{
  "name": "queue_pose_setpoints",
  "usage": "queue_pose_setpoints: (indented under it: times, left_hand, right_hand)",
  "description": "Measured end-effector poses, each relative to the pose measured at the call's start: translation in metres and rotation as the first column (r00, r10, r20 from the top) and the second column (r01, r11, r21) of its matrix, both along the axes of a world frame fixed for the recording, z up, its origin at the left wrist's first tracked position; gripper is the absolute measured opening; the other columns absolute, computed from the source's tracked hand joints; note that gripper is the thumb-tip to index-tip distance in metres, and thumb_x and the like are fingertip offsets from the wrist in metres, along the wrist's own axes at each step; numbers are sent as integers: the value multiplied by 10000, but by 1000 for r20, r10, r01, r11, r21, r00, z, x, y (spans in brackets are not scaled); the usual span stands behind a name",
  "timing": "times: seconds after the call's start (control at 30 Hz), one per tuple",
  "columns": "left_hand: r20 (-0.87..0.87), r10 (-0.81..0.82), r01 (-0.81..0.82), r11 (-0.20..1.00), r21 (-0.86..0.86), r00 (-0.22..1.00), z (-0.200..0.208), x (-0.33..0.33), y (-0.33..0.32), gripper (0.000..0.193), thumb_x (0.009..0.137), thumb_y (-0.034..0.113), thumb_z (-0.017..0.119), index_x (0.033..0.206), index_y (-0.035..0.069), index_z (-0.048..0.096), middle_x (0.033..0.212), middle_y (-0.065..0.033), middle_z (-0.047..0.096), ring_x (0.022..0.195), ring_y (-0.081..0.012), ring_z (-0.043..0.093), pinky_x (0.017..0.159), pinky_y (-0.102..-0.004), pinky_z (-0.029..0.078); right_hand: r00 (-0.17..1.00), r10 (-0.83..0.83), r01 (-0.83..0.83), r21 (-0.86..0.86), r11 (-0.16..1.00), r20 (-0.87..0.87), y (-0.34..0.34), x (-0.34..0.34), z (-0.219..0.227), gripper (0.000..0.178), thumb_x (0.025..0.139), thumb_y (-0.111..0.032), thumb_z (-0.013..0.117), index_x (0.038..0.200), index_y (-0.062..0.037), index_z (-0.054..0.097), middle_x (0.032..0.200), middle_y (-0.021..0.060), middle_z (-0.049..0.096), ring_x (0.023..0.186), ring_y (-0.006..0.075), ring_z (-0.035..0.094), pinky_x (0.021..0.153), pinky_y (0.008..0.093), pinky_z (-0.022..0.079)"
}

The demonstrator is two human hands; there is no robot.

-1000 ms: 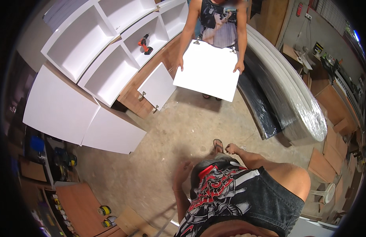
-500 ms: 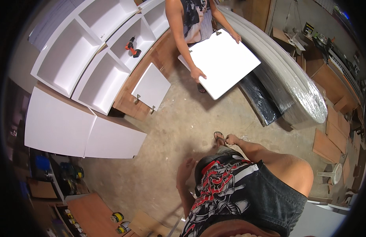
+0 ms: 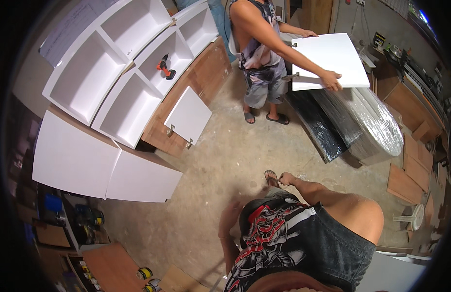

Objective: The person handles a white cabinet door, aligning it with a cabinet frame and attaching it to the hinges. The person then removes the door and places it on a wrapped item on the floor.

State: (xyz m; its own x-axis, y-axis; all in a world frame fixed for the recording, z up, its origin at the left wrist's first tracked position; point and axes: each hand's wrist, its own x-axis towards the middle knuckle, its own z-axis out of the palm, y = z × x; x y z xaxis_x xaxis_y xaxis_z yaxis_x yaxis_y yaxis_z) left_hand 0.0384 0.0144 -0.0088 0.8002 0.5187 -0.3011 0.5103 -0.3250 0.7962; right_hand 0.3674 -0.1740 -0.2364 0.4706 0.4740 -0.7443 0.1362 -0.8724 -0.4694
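Note:
My right hand (image 3: 286,179) hangs in front of my body above my sandalled foot, its fingers curled and nothing visible in them. At my other side my left hand (image 3: 229,213) hangs low, dim and smeared against the floor, so its fingers cannot be made out. Across from me a co-worker (image 3: 257,44) stands with both hands on a white cabinet door panel (image 3: 327,61) that has metal hinges on one edge. That panel is over the plastic-wrapped curved piece (image 3: 366,117); whether it rests on it I cannot tell.
White curved shelf units (image 3: 106,63) stand at the left, with an orange-black cordless drill (image 3: 165,67) in one compartment. A smaller hinged white door (image 3: 188,116) leans against the brown base. Brown boards (image 3: 407,182) and a white stool (image 3: 411,217) are at the right.
The co-worker has carried the white door panel rightward, from over the floor to above the wrapped piece, and turned sideways. My view has shifted slightly; my hands stay low.

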Motion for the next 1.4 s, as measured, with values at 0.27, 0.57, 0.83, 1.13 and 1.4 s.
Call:
queue_pose_setpoints:
  times: [0.27,0.57,0.83,1.13,1.4]
  left_hand:
    - [-41,-24,25,999,29,999,0,4,7,419,975,304,626,1234,-25,637,1173,-184,697,1025,-261,694,872,-349,535]
    - [52,7,-3,997,-81,999,-42,-21,7,416,995,304,609,1267,-11,619,1098,-106,712,938,-186,681,810,-305,525]
    - [-90,-60,58,998,-22,994,-2,-4,1,411,992,296,611,1242,-31,629,1085,-140,715,947,-197,687,797,-313,526]
    - [-126,-125,123,992,-20,984,-10,13,12,392,1001,363,531,1168,32,656,1107,-235,670,1066,-401,638,904,-436,493]
    - [-68,-32,26,996,-88,997,-11,14,12,383,967,316,632,1186,4,664,1086,-175,710,1002,-269,687,869,-364,524]
  right_hand:
    - [996,19,-24,55,998,92,2,-2,14,251,810,-249,635,893,-58,775,852,149,745,762,266,716,700,372,556]
    - [992,95,-103,92,990,88,10,-16,40,250,818,-322,675,834,-97,784,886,182,741,840,312,724,760,413,559]
    - [981,-17,-2,98,995,193,-7,-7,17,322,794,-287,660,987,-54,770,977,218,731,889,356,719,792,431,560]
    - [975,-123,77,239,968,184,-13,-29,47,299,811,-299,615,925,-72,773,860,179,734,832,312,721,749,412,567]
    - [996,-63,59,-64,996,-63,-13,-20,-3,333,869,-309,624,1045,-58,755,954,173,738,868,289,716,696,406,570]
